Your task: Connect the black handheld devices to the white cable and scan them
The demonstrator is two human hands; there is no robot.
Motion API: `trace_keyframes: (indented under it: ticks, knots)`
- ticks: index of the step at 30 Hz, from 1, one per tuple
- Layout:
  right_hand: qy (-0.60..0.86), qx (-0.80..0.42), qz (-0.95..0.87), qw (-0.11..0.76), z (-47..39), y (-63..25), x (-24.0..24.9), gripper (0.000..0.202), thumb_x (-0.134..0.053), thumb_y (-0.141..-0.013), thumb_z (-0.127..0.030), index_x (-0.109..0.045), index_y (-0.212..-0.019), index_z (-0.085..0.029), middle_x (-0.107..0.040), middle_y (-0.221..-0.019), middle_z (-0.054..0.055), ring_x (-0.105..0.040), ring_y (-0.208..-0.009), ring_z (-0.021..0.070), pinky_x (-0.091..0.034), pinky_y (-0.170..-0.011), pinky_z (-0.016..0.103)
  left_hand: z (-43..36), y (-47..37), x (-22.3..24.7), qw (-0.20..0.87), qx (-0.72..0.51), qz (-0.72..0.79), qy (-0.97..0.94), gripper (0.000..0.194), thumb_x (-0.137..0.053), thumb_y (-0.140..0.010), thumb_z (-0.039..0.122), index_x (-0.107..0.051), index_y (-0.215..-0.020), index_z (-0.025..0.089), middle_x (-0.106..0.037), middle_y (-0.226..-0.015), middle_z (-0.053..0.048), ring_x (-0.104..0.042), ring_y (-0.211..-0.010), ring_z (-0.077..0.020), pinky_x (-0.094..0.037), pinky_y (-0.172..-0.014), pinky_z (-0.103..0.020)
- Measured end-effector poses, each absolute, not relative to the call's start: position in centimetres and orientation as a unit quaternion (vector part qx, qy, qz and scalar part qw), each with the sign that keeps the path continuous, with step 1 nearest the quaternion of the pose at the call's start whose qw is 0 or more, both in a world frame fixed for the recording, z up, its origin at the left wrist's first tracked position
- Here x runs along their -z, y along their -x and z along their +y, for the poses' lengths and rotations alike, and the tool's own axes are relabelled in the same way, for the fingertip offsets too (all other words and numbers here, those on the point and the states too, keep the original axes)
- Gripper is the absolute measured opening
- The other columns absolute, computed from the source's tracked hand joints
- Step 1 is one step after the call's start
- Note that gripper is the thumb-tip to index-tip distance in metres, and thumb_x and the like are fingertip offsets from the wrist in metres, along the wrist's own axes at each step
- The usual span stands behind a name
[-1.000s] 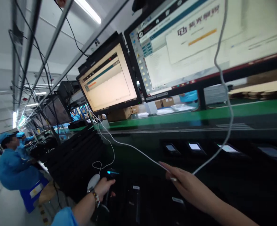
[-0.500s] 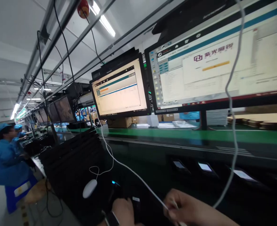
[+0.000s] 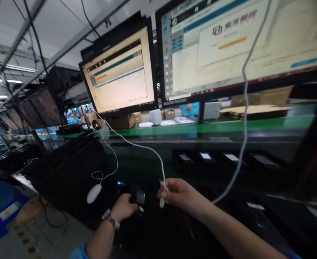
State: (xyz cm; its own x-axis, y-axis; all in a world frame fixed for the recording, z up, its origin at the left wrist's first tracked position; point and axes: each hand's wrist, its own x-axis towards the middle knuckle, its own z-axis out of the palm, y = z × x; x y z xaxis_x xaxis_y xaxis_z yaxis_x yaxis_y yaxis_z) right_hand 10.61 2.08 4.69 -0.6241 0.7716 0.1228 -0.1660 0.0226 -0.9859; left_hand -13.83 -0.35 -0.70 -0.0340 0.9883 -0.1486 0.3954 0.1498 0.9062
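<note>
My right hand (image 3: 178, 193) pinches the plug end of a white cable (image 3: 136, 145) that loops back toward the monitors. My left hand (image 3: 124, 207), with a watch on the wrist, grips a small black device (image 3: 139, 197) on the dark bench. The plug hangs just right of that device, not touching it as far as I can tell. A blue light (image 3: 119, 183) glows just behind the left hand.
A white mouse (image 3: 94, 193) lies left of my hands on a stack of black trays (image 3: 66, 165). Two lit monitors (image 3: 120, 73) stand above a green conveyor edge (image 3: 228, 126). Several small lit devices (image 3: 205, 156) sit in a row behind. Another white cable (image 3: 244, 108) hangs at right.
The view swung left and down. My right hand pulled the cable plug back toward the black device, and my left hand closed on that device.
</note>
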Motion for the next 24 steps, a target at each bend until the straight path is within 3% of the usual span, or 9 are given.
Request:
trace_keyframes:
  ticks: [4, 7, 13, 17, 21, 24]
  knots:
    - [0.240, -0.629, -0.648, 0.355, 1.1, -9.2, -4.8, 0.034, -0.077, -0.067, -0.042, -0.060, -0.075, -0.015, -0.065, -0.075, 0.003, -0.059, -0.073, 0.0158, -0.046, -0.072, 0.029, -1.4, 13.7, 1.6, 0.577, -0.418, 0.530, -0.460, 0.033, -0.069, -0.063, 0.030, -0.067, -0.092, 0.014, -0.069, -0.083, -0.006, -0.063, -0.074, -0.0168, -0.048, -0.069, -0.026]
    - [0.293, -0.560, -0.650, 0.422, 0.4, -8.1, -4.4, 0.028, -0.071, -0.070, -0.042, -0.060, -0.075, -0.016, -0.064, -0.073, 0.002, -0.060, -0.072, 0.0172, -0.047, -0.071, 0.030, -2.7, 12.3, 1.6, 0.667, -0.557, 0.389, -0.308, 0.038, -0.081, -0.061, 0.027, -0.067, -0.096, 0.018, -0.071, -0.094, -0.006, -0.065, -0.083, -0.0175, -0.051, -0.074, -0.027]
    - [0.342, -0.483, -0.619, 0.517, -0.1, -6.7, -3.7, 0.029, -0.068, -0.073, -0.046, -0.059, -0.072, -0.019, -0.065, -0.072, 0.004, -0.061, -0.070, 0.0192, -0.049, -0.067, 0.030, -4.2, 9.8, 1.4, 0.686, -0.626, 0.270, -0.254, 0.033, -0.082, -0.066, 0.018, -0.070, -0.096, 0.021, -0.071, -0.105, -0.005, -0.065, -0.094, -0.0173, -0.052, -0.082, -0.028]
    - [0.357, -0.459, -0.631, 0.514, -0.2, -6.3, -3.7, 0.028, -0.066, -0.073, -0.045, -0.056, -0.068, -0.020, -0.063, -0.067, 0.003, -0.060, -0.066, 0.0191, -0.049, -0.063, 0.030, -4.3, 9.4, 1.8, 0.677, -0.640, 0.247, -0.266, 0.036, -0.082, -0.066, 0.016, -0.069, -0.099, 0.024, -0.070, -0.108, -0.004, -0.065, -0.097, -0.0158, -0.050, -0.087, -0.026]
    - [0.366, -0.435, -0.649, 0.505, -0.3, -6.5, -3.7, 0.024, -0.062, -0.074, -0.042, -0.056, -0.068, -0.020, -0.061, -0.065, 0.002, -0.059, -0.063, 0.0178, -0.047, -0.059, 0.028, -4.3, 9.1, 2.3, 0.670, -0.637, 0.243, -0.294, 0.039, -0.080, -0.070, 0.016, -0.066, -0.105, 0.026, -0.068, -0.112, -0.003, -0.062, -0.106, -0.0185, -0.045, -0.100, -0.033]
    - [0.373, -0.419, -0.673, 0.483, -0.3, -6.9, -3.8, 0.020, -0.060, -0.074, -0.039, -0.058, -0.068, -0.020, -0.061, -0.064, 0.001, -0.057, -0.062, 0.0168, -0.046, -0.058, 0.028, -4.2, 8.9, 2.4, 0.669, -0.631, 0.248, -0.304, 0.044, -0.079, -0.071, 0.019, -0.062, -0.111, 0.027, -0.067, -0.114, -0.003, -0.061, -0.107, -0.0202, -0.045, -0.101, -0.038]
